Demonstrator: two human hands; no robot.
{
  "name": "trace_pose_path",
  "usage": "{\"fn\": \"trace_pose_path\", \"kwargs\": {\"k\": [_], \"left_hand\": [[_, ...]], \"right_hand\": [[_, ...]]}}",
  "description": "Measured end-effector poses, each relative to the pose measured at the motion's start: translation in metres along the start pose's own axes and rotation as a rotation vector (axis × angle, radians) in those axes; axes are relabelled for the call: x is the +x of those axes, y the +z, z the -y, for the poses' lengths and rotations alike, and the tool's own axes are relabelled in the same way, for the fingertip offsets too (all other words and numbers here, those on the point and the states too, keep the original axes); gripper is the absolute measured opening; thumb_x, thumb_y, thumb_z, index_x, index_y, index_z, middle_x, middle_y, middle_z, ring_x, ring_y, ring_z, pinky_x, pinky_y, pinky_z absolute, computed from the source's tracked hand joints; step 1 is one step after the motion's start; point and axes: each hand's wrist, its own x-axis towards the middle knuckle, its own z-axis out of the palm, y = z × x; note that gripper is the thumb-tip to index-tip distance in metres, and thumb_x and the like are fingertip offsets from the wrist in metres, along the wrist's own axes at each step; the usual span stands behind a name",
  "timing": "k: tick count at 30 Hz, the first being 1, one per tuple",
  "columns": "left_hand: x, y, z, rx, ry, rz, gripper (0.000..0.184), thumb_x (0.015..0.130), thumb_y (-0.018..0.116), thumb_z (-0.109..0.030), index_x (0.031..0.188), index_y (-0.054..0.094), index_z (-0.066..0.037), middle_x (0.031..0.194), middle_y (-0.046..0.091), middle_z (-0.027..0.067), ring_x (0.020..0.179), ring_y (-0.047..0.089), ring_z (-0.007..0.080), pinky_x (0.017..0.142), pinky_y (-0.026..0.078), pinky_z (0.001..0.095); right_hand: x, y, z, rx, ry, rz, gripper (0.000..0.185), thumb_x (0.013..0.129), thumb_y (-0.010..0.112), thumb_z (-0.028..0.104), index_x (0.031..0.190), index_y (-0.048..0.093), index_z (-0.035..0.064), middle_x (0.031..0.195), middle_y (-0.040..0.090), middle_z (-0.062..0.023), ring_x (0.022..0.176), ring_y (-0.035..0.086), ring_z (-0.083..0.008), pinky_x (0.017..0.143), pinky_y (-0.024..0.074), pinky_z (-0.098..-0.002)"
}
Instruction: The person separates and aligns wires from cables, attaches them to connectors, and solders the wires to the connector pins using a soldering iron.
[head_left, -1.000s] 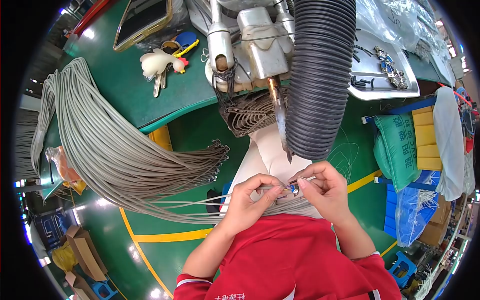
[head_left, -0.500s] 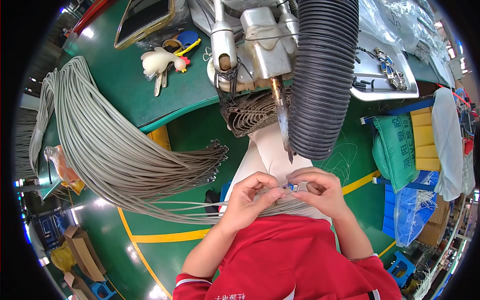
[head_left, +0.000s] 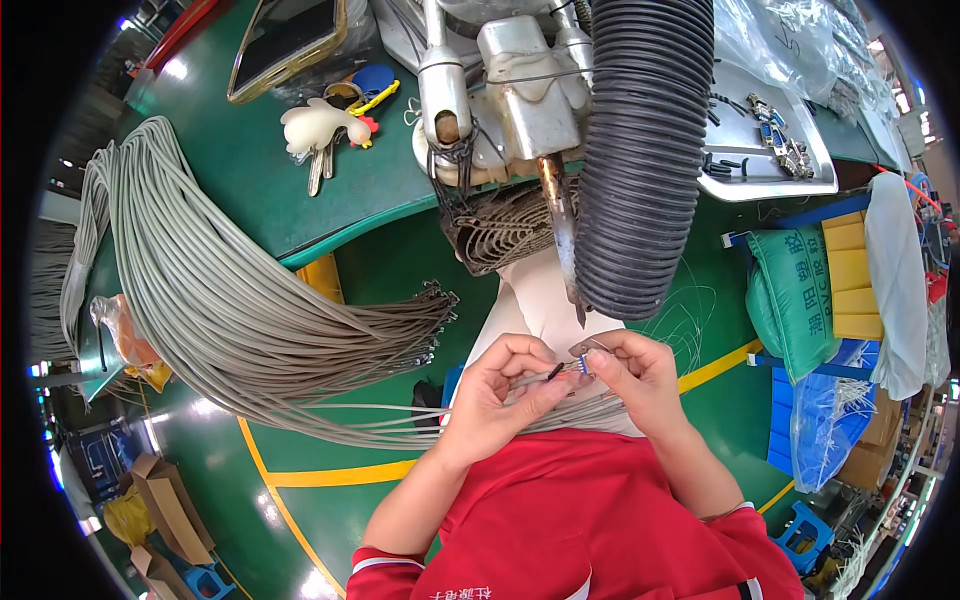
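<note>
Over my lap, my left hand (head_left: 503,388) pinches the end of a grey cable, with a short black sleeve (head_left: 555,371) showing at its fingertips. Thin wires run from there toward a small blue-and-metal connector (head_left: 586,364). That connector is gripped between thumb and fingers of my right hand (head_left: 640,378). Whether the wires are joined to it is too small to tell. More grey cables (head_left: 375,436) pass under my hands across my lap. Just above my fingers points the tip of a soldering iron (head_left: 567,240), apart from the connector.
A thick bundle of grey cables (head_left: 220,260) hangs over the green table (head_left: 215,170) at left. Beside the iron hangs a black corrugated hose (head_left: 645,160). A metal tray (head_left: 745,185) holds several connectors and black sleeves. Keys (head_left: 320,168) and a phone (head_left: 285,45) lie on the table.
The connector has turned in my right fingers, and the thumb has moved up. A black sleeve and thin wires now show by my left fingertips.
</note>
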Motion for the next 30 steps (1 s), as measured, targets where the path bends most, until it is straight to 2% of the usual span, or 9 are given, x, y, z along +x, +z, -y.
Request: {"fn": "trace_pose_path", "kwargs": {"k": [6,9,13,18,22,26,29,30], "left_hand": [[0.001,-0.003,0.01,-0.037,0.067,-0.023,0.014,0.078,0.059,0.003,0.088,0.049,-0.001,0.082,0.055,0.0028,0.079,0.054,0.0079,0.07,0.043,0.0199],[0.001,0.0,0.009,-0.047,0.068,-0.066,0.013,0.078,0.058,0.003,0.086,0.048,-0.001,0.083,0.056,0.0032,0.079,0.053,0.0075,0.069,0.043,0.0192],[0.001,0.002,0.007,-0.043,0.055,-0.071,0.013,0.078,0.059,0.002,0.085,0.048,-0.001,0.084,0.056,0.0041,0.079,0.053,0.0076,0.07,0.043,0.0196],[0.0,0.003,0.005,-0.045,0.028,-0.136,0.013,0.078,0.059,0.004,0.084,0.049,-0.002,0.085,0.057,0.0052,0.078,0.053,0.0069,0.07,0.042,0.0194],[-0.002,0.002,0.009,0.105,0.102,-0.163,0.014,0.076,0.059,0.005,0.082,0.048,-0.002,0.085,0.058,0.0066,0.077,0.053,0.0069,0.069,0.042,0.0199],[-0.002,0.003,0.009,0.211,0.179,-0.175,0.016,0.075,0.059,0.007,0.08,0.047,-0.002,0.084,0.059,0.0086,0.077,0.053,0.0075,0.068,0.043,0.0203],[-0.003,0.002,0.01,0.211,0.162,-0.221,0.016,0.074,0.059,0.007,0.08,0.047,-0.002,0.084,0.06,0.01,0.077,0.054,0.0084,0.069,0.044,0.0208],[-0.003,0.002,0.01,0.21,0.164,-0.228,0.016,0.074,0.059,0.007,0.08,0.047,-0.002,0.084,0.06,0.01,0.077,0.054,0.0084,0.069,0.044,0.0208]], "right_hand": [[-0.001,0.001,0.006,-0.08,-0.022,0.022,0.018,0.083,0.054,0.008,0.095,0.056,-0.0051,0.075,0.059,-0.0048,0.064,0.053,-0.0059,0.055,0.0423,-0.0179],[-0.004,0.004,0.006,-0.004,-0.071,0.027,0.02,0.084,0.052,0.007,0.099,0.053,-0.006,0.08,0.058,-0.0064,0.066,0.055,-0.0076,0.058,0.0446,-0.0188],[0.0,0.002,-0.006,-0.055,-0.171,0.017,0.021,0.083,0.051,0.003,0.102,0.051,-0.0062,0.087,0.056,-0.0077,0.065,0.054,-0.0065,0.059,0.0443,-0.0171],[-0.004,0.003,-0.004,-0.103,-0.104,0.012,0.022,0.082,0.052,0.0,0.102,0.051,-0.0064,0.092,0.053,-0.0081,0.07,0.054,-0.0055,0.06,0.0434,-0.0155],[-0.007,0.001,-0.003,-0.231,-0.118,0.026,0.022,0.081,0.052,-0.003,0.102,0.051,-0.0066,0.092,0.053,-0.0079,0.073,0.054,-0.0049,0.059,0.0422,-0.0139],[-0.005,-0.001,-0.005,-0.385,-0.164,0.051,0.021,0.082,0.051,-0.001,0.102,0.051,-0.006,0.088,0.055,-0.008,0.067,0.053,-0.0042,0.054,0.04,-0.0127],[0.001,-0.009,-0.018,-0.154,-0.342,-0.027,0.018,0.084,0.048,0.0,0.1,0.052,-0.0051,0.082,0.057,-0.0089,0.052,0.049,-0.0031,0.045,0.0348,-0.0121],[-0.001,-0.012,-0.015,-0.155,-0.34,-0.02,0.018,0.084,0.048,0.0,0.1,0.052,-0.0051,0.082,0.057,-0.0089,0.052,0.049,-0.0031,0.045,0.0348,-0.0121]]}}
